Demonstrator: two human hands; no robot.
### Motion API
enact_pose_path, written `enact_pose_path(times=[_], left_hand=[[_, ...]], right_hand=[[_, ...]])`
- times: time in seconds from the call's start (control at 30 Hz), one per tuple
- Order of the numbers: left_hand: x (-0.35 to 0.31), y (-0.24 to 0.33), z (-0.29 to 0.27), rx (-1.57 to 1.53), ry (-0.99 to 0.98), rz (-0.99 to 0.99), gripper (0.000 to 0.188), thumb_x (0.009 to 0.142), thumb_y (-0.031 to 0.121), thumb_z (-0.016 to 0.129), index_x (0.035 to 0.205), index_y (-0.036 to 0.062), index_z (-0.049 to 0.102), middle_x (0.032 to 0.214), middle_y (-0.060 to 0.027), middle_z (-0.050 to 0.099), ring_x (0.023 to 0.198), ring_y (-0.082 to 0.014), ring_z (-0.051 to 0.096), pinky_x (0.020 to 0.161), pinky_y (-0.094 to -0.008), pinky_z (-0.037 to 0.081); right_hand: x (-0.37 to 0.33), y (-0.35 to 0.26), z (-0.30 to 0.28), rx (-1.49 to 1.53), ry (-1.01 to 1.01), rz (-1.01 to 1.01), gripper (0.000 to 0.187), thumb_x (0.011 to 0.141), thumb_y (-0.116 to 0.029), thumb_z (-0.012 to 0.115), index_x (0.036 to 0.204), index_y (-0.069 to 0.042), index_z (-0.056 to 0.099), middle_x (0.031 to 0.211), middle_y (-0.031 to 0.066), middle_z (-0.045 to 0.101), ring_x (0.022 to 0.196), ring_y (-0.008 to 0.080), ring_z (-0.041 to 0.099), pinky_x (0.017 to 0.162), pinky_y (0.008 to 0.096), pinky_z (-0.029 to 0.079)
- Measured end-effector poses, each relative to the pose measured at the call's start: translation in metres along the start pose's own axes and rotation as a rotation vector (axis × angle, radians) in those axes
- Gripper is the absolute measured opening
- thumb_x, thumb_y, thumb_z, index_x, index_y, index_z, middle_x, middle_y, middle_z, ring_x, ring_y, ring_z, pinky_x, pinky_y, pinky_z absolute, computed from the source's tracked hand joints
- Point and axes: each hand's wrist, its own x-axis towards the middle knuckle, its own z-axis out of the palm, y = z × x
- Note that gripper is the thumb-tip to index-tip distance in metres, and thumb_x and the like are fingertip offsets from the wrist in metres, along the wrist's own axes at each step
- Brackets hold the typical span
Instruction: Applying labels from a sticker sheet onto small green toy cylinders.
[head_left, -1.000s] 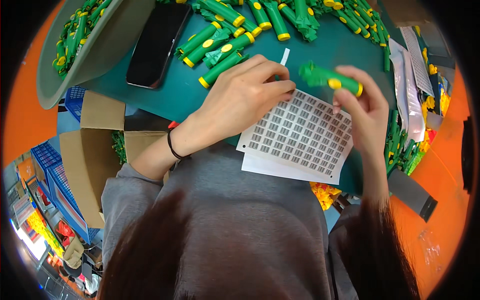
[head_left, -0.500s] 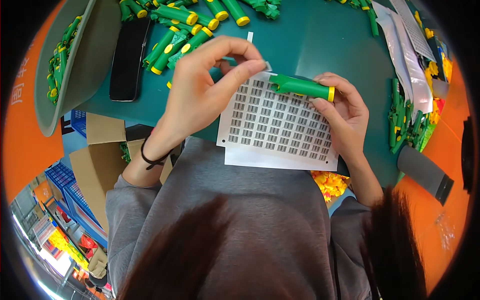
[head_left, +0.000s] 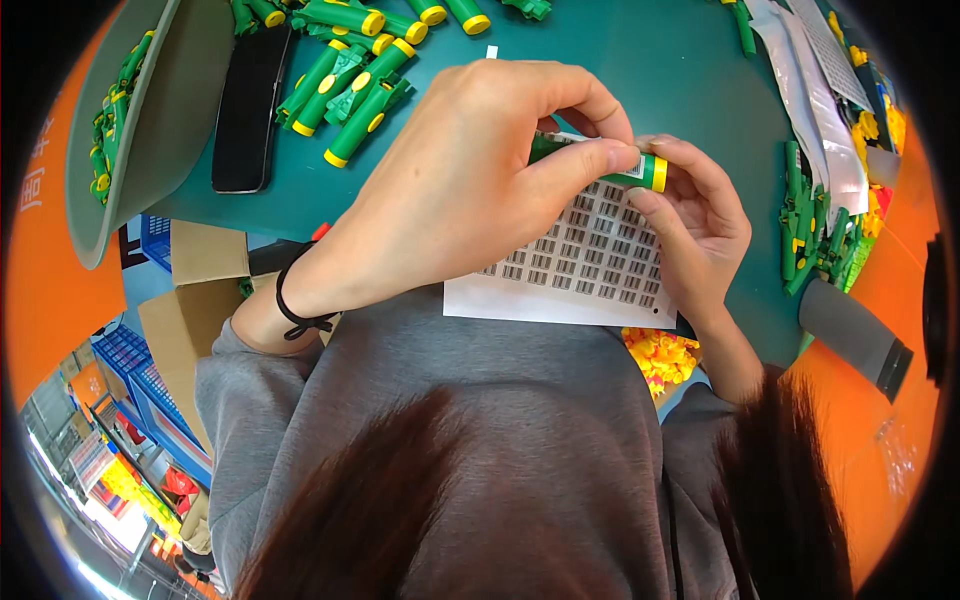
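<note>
My right hand [head_left: 705, 205] grips a green plastic tube with a yellow end cap [head_left: 660, 174], thumb below and fingers above. My left hand [head_left: 490, 170] reaches across and covers most of the tube. Its thumb presses a small white printed sticker [head_left: 637, 168] against the tube's green side near the cap, with the fingers curled over the top. Beneath both hands lies a white sheet of small printed stickers [head_left: 610, 245], partly hidden by my left hand, reaching over the table's near edge.
Several green tubes with yellow caps [head_left: 345, 85] lie at the far left beside a black phone [head_left: 247, 115]. A grey bin [head_left: 165, 110] with more tubes stands left. Right are plastic-wrapped sheets [head_left: 815, 125], a green pile [head_left: 805, 230] and a grey strap-like piece [head_left: 850, 335].
My left hand has moved right from the sheet's top edge onto the tube, bringing the sticker against it. My right hand still holds the tube in nearly the same place.
</note>
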Motion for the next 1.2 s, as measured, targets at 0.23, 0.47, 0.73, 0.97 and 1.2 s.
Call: enact_pose_path(times=[0.23,0.47,0.73,0.97,1.2], left_hand=[[0.002,-0.001,0.005,-0.035,-0.004,0.037,0.014,0.090,0.007,0.071,0.098,-0.0032,0.070,0.094,-0.0056,0.072,0.089,-0.0131,0.066,0.085,-0.0277,0.052],[0.004,0.000,0.006,0.008,-0.010,0.023,0.013,0.089,0.008,0.071,0.097,-0.0022,0.071,0.092,-0.0052,0.072,0.087,-0.0127,0.066,0.084,-0.0270,0.052],[0.004,-0.010,0.014,-0.108,0.033,0.023,0.016,0.090,0.013,0.072,0.099,-0.0006,0.071,0.091,-0.0050,0.072,0.086,-0.0125,0.066,0.082,-0.0276,0.052],[-0.012,-0.008,-0.002,-0.302,-0.261,-0.302,0.032,0.098,0.032,0.067,0.105,0.0008,0.072,0.081,-0.0010,0.068,0.074,-0.0038,0.056,0.062,-0.0226,0.045],[-0.090,-0.037,-0.176,0.213,0.972,-0.017,0.026,0.103,0.022,0.058,0.108,-0.0006,0.072,0.099,-0.0080,0.073,0.086,-0.0105,0.067,0.074,-0.0250,0.054]], right_hand=[[0.000,-0.002,-0.002,-0.095,0.000,-0.041,0.040,0.087,0.014,0.065,0.126,0.007,0.059,0.128,0.0187,0.061,0.117,0.0250,0.062,0.102,0.0356,0.052],[0.000,-0.002,-0.003,-0.096,-0.001,-0.047,0.039,0.087,0.013,0.066,0.125,0.007,0.060,0.128,0.0185,0.061,0.116,0.0247,0.063,0.101,0.0350,0.053],[0.002,-0.005,-0.003,-0.062,0.015,0.008,0.040,0.086,0.012,0.068,0.124,0.006,0.061,0.127,0.0180,0.062,0.116,0.0255,0.063,0.102,0.0363,0.052],[0.005,-0.010,-0.008,-0.159,-0.195,0.040,0.043,0.081,0.008,0.074,0.122,0.003,0.064,0.127,0.0158,0.060,0.122,0.0236,0.053,0.099,0.0342,0.045],[0.096,-0.027,0.049,-0.889,-0.540,-0.527,0.046,0.077,0.008,0.069,0.121,-0.006,0.065,0.121,0.0093,0.062,0.114,0.0271,0.058,0.089,0.0343,0.051]])
